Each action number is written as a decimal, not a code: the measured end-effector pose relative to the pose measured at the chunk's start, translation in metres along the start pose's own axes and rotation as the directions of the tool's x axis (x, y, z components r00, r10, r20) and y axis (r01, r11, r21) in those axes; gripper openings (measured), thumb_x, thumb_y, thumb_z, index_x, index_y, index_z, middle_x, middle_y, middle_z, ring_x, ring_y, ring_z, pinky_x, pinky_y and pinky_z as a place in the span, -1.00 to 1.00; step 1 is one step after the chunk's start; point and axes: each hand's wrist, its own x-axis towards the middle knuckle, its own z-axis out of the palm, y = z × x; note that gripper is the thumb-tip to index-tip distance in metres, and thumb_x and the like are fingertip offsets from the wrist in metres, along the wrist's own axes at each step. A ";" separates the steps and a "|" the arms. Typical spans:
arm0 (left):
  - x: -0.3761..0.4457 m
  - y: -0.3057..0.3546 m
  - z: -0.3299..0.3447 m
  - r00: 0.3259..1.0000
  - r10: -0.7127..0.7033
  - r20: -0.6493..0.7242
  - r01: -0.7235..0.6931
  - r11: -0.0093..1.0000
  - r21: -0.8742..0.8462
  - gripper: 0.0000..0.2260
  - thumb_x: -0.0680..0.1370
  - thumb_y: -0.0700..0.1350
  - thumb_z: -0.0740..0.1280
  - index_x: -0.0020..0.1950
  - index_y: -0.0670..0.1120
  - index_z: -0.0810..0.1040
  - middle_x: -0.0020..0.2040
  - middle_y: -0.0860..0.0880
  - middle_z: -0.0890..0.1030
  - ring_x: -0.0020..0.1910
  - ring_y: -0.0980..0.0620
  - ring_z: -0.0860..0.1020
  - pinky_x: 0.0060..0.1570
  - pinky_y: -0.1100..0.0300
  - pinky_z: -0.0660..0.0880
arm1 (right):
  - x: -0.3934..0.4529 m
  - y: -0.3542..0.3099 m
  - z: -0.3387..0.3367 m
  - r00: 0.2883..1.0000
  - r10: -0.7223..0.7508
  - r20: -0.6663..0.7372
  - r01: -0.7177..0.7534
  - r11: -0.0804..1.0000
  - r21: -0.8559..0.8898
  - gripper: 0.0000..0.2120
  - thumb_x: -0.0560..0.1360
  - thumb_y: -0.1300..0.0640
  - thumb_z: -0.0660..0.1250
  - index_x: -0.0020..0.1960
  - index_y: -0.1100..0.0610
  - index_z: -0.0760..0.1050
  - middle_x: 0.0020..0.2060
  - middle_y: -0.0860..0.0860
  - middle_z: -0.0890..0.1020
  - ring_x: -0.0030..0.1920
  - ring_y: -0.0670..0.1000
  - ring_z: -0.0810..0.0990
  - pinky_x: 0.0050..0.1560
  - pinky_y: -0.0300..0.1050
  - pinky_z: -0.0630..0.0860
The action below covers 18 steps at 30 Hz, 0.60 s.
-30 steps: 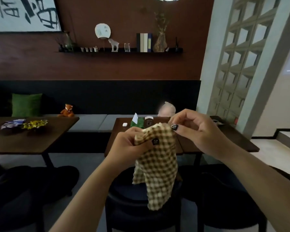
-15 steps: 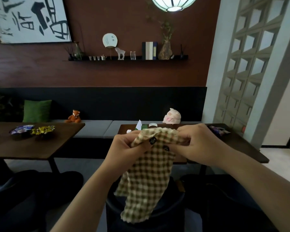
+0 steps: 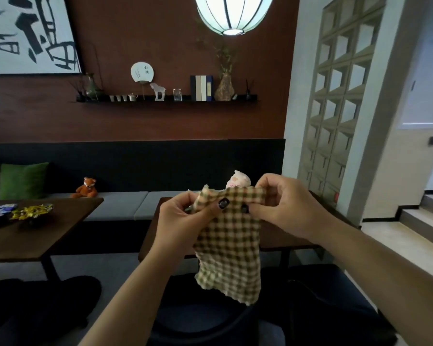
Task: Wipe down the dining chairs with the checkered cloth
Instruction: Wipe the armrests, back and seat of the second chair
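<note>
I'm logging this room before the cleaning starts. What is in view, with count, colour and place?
checkered cloth: one, tan and brown, held up between both hands
dining chairs: at least two, dark, below the cloth
tables: two, dark wood, left and centre
fox toy: one, orange, on the bench
cushion: one, green, far left
lamp: one, pale, overhead
left hand: pinches the cloth's top edge
right hand: pinches the cloth's top edge

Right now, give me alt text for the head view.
Both hands, left hand and right hand, pinch the top edge of the checkered cloth, hanging above a dark dining chair. Wooden tables and a bench lie beyond.
</note>
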 end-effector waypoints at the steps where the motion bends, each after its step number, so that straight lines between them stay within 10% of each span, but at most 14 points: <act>1: 0.001 -0.001 0.002 1.000 -0.007 0.014 0.007 1.000 -0.026 -0.68 0.19 0.10 0.60 -0.19 0.00 0.63 -0.12 -0.12 0.70 -0.09 -0.08 0.68 -0.14 0.02 0.63 | -0.001 0.005 0.001 1.000 0.011 -0.022 -0.010 0.999 0.045 -0.81 0.40 0.27 0.48 -0.19 0.11 0.47 -0.29 -0.02 0.60 -0.26 -0.10 0.60 -0.18 -0.22 0.55; 5: 0.000 -0.011 0.005 0.953 -0.189 0.235 0.226 0.964 -0.138 -0.41 0.32 0.01 0.60 0.28 -0.01 0.47 0.11 -0.08 0.68 0.09 -0.06 0.66 -0.04 0.11 0.61 | -0.004 0.016 0.003 0.985 0.040 -0.169 -0.010 0.985 0.174 -0.78 0.40 0.31 0.47 -0.07 0.12 0.47 -0.23 -0.01 0.66 -0.20 -0.10 0.65 -0.08 -0.23 0.57; 8: -0.009 -0.023 0.009 0.884 -0.304 0.356 0.341 0.939 -0.042 -0.63 0.31 -0.07 0.56 0.09 -0.09 0.66 0.05 -0.09 0.70 0.04 -0.05 0.68 -0.13 0.21 0.60 | 0.000 0.025 0.001 0.923 0.213 -0.320 -0.098 0.935 0.341 -0.64 0.41 0.25 0.47 0.12 0.01 0.45 -0.10 -0.04 0.70 -0.09 -0.09 0.68 -0.13 -0.20 0.60; 13: -0.007 -0.037 0.018 0.921 -0.329 0.208 0.360 0.924 -0.130 -0.75 0.31 -0.06 0.55 -0.04 -0.06 0.71 0.00 -0.10 0.71 0.00 -0.07 0.69 -0.15 0.13 0.62 | -0.014 0.048 0.013 0.783 0.549 0.293 -0.597 0.532 0.600 -0.78 0.36 0.14 0.46 -0.01 0.17 0.62 -0.13 0.05 0.70 -0.19 0.00 0.69 -0.27 -0.15 0.59; 18: 0.004 -0.037 0.016 0.908 -0.371 0.195 0.334 0.921 0.199 -0.92 0.57 -0.15 0.37 0.01 -0.05 0.65 -0.11 0.02 0.72 -0.13 0.10 0.69 -0.20 0.27 0.56 | -0.027 0.073 0.025 0.704 0.630 0.329 -0.696 0.517 0.499 -0.94 0.52 0.25 0.32 -0.05 0.15 0.57 -0.38 -0.01 0.60 -0.45 -0.09 0.53 -0.36 -0.18 0.51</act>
